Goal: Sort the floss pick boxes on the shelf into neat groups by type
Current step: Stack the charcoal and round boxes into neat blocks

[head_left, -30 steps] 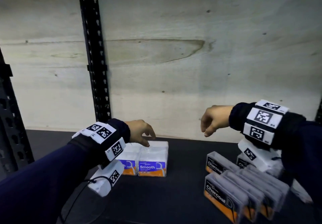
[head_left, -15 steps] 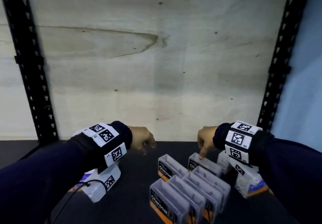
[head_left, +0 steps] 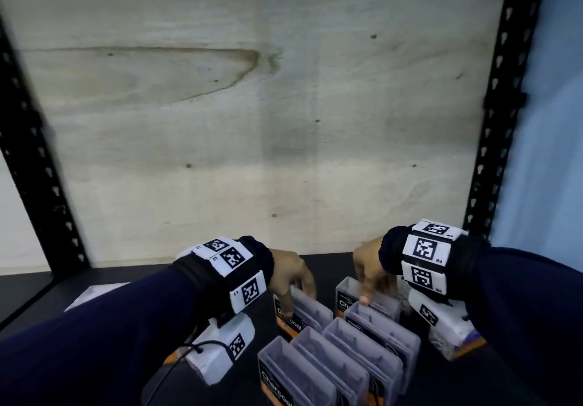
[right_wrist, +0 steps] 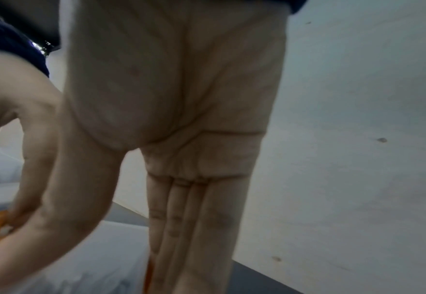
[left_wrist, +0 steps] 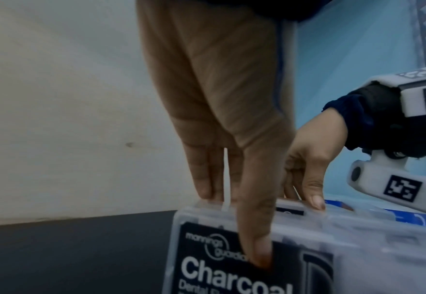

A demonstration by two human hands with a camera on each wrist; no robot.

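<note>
Several clear Charcoal floss pick boxes with black and orange labels stand on the dark shelf (head_left: 315,263). My left hand (head_left: 299,301) pinches one rear Charcoal box (head_left: 310,311). In the left wrist view its thumb (left_wrist: 259,248) presses the label of that Charcoal box (left_wrist: 207,274) and the fingers hook over the far edge. My right hand (head_left: 373,295) holds the neighbouring Charcoal box (head_left: 347,295), thumb on the near top edge, fingers straight down behind it. A row of Charcoal boxes (head_left: 347,358) stands packed in front.
A white, blue and orange Smooth box (head_left: 457,345) lies at the right under my right wrist. More white boxes (head_left: 94,292) peek out behind my left arm. A plywood back wall (head_left: 252,137) and black shelf uprights (head_left: 492,137) close the space.
The view swung right from the Smooth boxes to the Charcoal group. Both hands came down from the air and took hold of the two rear Charcoal boxes.
</note>
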